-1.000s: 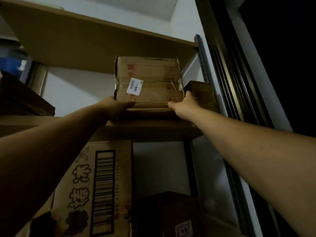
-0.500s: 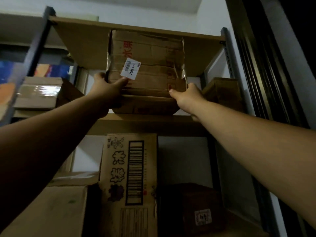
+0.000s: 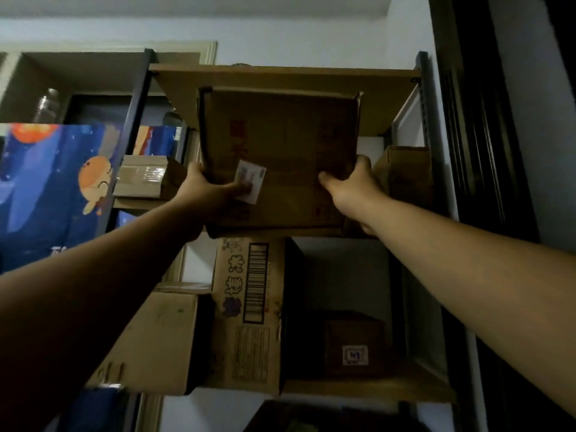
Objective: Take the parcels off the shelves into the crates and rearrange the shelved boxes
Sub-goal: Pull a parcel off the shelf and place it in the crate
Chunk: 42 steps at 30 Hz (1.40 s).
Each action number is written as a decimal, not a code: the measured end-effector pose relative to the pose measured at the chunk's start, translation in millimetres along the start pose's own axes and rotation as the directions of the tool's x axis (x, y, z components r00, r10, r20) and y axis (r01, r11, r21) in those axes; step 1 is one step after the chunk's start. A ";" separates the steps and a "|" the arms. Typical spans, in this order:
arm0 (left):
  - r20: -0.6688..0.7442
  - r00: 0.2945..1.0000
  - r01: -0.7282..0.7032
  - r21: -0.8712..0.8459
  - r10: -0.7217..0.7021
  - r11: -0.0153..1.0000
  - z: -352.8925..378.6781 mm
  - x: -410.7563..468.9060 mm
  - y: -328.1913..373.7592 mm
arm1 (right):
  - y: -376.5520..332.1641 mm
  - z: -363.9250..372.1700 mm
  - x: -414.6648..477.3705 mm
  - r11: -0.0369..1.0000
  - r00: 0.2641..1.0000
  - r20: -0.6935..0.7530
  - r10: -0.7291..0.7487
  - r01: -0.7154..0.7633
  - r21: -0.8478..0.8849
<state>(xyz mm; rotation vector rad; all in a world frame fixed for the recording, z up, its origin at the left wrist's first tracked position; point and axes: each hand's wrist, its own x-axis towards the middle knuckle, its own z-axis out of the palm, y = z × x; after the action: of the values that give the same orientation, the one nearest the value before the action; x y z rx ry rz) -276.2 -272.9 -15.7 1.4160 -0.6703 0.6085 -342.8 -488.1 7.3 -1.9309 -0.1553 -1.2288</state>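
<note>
Two metal-framed shelving units stand against a pale wall in a dim room, with a dark doorway or window frame at three o'clock. On the nearer unit a wooden top shelf spans the uprights at twelve o'clock, and a lower shelf board runs across at six o'clock. On that lower shelf a tall carton with a barcode stands upright, a plain carton leans just beside it at seven o'clock, and a small dark box with a white sticker sits back in shadow at five o'clock. A blue printed bag hangs at nine o'clock in front of the farther unit, where a taped parcel lies on a shelf. Another brown box sits at three o'clock on the middle shelf, just beside the right hand.

Both hands grip the cardboard box, held up in front of the middle shelf, its top near the top shelf. The left hand clamps the box's left side, its thumb lying on the front face against a white label. The right hand's fingers wrap round the right edge, thumb pressed on the front. Whether the box bottom touches the shelf is hard to tell in the gloom.
</note>
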 end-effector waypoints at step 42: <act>0.184 0.902 0.417 -0.143 -0.390 0.897 -65.4 -87.2 -40.6 | -23.8 26.1 -143.3 0.902 0.975 -0.157 0.156 -0.076 0.425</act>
<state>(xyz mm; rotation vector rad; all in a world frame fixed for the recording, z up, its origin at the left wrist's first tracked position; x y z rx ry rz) -301.7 -209.3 -109.6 1.3861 -0.5106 0.1082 -410.2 -410.6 -98.6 -1.4265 -0.1843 -1.1800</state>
